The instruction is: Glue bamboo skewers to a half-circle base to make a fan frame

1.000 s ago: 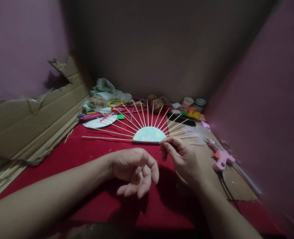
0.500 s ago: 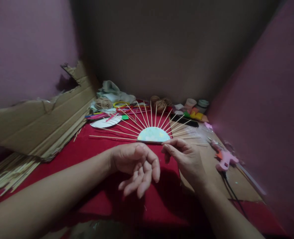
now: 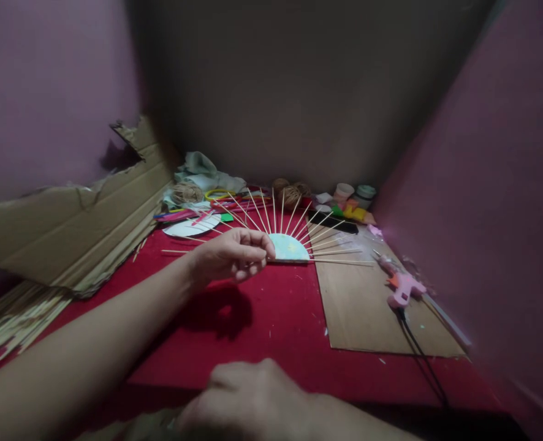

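Note:
A pale blue half-circle (image 3: pixel 293 247) with thin wooden sticks fanning out from its curved side lies on the red cloth (image 3: pixel 280 318), its straight edge toward me. My left hand (image 3: pixel 235 252) is at its left end, fingers curled and thumb and forefinger closed over that corner, which they hide. Several left-hand sticks pass behind this hand. Low in the view, near the front edge of the cloth, my right hand (image 3: pixel 253 398) shows its back. Its fingers point down and are hidden, so what it holds cannot be made out.
A cardboard sheet (image 3: pixel 358 312) lies at right with a pink glue gun (image 3: pixel 404 289) and its black cord. Loose sticks (image 3: pixel 27 315) and torn cardboard (image 3: pixel 69 236) stand at left. Twine balls (image 3: pixel 290 192), a white disc (image 3: pixel 192 225), scissors (image 3: pixel 220 195) and cups (image 3: pixel 344 193) line the back.
My right hand has left the half-circle's right corner and come down toward me. My left hand has moved up and left, curling its fingers at the left corner. The view has shifted slightly.

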Tool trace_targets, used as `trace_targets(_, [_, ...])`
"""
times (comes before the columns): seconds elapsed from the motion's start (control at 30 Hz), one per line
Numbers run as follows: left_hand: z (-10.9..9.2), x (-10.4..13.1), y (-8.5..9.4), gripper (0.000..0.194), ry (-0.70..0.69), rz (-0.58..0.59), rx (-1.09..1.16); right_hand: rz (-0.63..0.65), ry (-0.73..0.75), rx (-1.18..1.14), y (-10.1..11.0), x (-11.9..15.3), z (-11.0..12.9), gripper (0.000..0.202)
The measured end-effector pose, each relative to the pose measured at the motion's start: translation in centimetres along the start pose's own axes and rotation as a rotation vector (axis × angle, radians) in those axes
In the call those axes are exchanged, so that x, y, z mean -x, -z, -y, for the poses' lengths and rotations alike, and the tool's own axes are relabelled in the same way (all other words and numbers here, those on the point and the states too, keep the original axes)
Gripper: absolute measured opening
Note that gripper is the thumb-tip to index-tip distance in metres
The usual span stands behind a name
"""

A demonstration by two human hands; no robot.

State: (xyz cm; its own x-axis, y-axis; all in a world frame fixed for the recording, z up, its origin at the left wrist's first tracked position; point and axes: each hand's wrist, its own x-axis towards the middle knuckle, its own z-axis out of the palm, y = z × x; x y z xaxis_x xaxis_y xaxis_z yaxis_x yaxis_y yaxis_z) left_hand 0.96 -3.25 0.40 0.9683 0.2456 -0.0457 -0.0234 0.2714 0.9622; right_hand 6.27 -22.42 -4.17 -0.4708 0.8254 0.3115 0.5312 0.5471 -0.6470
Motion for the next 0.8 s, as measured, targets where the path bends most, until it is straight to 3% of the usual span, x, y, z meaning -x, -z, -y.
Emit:
trace_targets(0.1, [0.6,-0.7,0.0,0.017,-0.021,-0.084,-0.103,-0.374,-0.369,-0.3,3.7,1.4,-0.6,0.016])
trace_targets(0.2, [1.3,-1.3,0.0,0.016,-0.092,-0.217,-0.31,-0.708,-0.701,-0.862,6.8,2.0,-3.1,0.024])
trace_targets(0.3, [2.2,-1.8,0.3,0.017,-0.314,-0.433,-0.859,-0.918,-0.86,-1.297,8.9,1.8,-6.2,0.009])
trace_targets(0.37, [3.0,-2.1,0.8,0.028,-0.441,-0.462,-1.291,-1.036,-0.866,-1.364,9.6,1.3,-7.7,0.012])
trace_targets(0.43, [3.6,-2.3,1.4,0.04,-0.44,-0.398,-1.568,-1.105,-0.844,-1.385,9.9,0.7,-8.3,0.018])
trace_targets(0.5, [4.2,-2.4,2.1,0.046,-0.389,-0.363,-1.673,-1.128,-0.829,-1.424,9.9,0.3,-8.5,0.018])
trace_targets(0.8, [4.6,-3.1,4.1,0.04,-0.472,-0.36,-1.695,-1.138,-0.77,-1.515,10.3,0.0,-9.8,0.008])
